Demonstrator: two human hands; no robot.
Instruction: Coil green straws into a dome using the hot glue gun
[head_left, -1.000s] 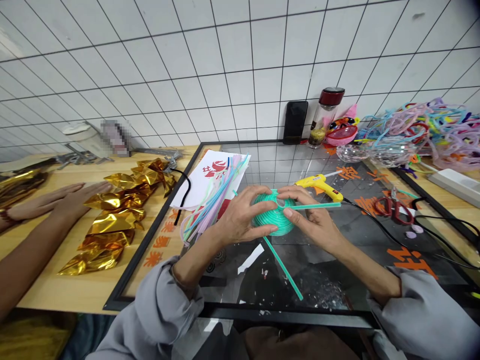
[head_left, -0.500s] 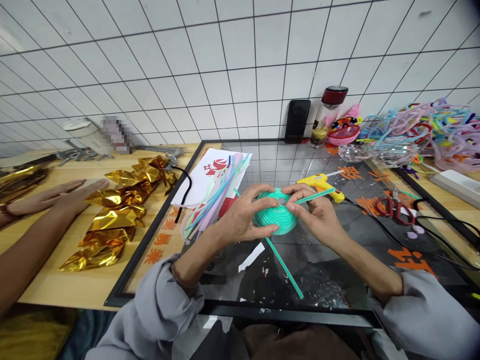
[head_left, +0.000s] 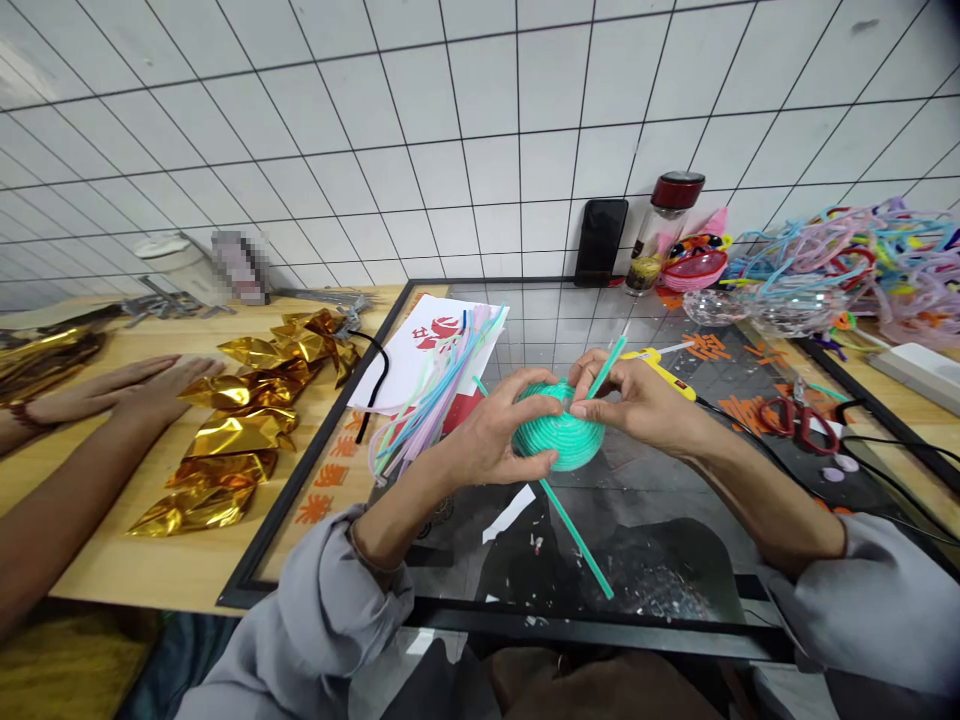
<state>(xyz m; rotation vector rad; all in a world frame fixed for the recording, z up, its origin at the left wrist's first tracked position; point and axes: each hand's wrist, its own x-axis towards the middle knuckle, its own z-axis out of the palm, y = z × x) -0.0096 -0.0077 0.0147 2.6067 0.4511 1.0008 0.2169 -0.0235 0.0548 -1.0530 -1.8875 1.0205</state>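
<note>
Head cam: left hand (head_left: 491, 430) has its fingers curled round a coiled green ball (head_left: 566, 450) over the bench (head_left: 172, 575), and the right hand (head_left: 622, 395) pinches a green strip (head_left: 607, 365) at the ball's top. Yellow glue gun (head_left: 670, 377) sits right of the ball, pastel pipe cleaners (head_left: 442, 392) left, another green stick (head_left: 577, 540) pokes out nearside.

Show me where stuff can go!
There's room on the glossy panel between white paper and black phone, or on the wood in front of the gold foil. It's crowded back right, with the pipe-cleaner pile, and where left hand and right hand flank the green coil.
</note>
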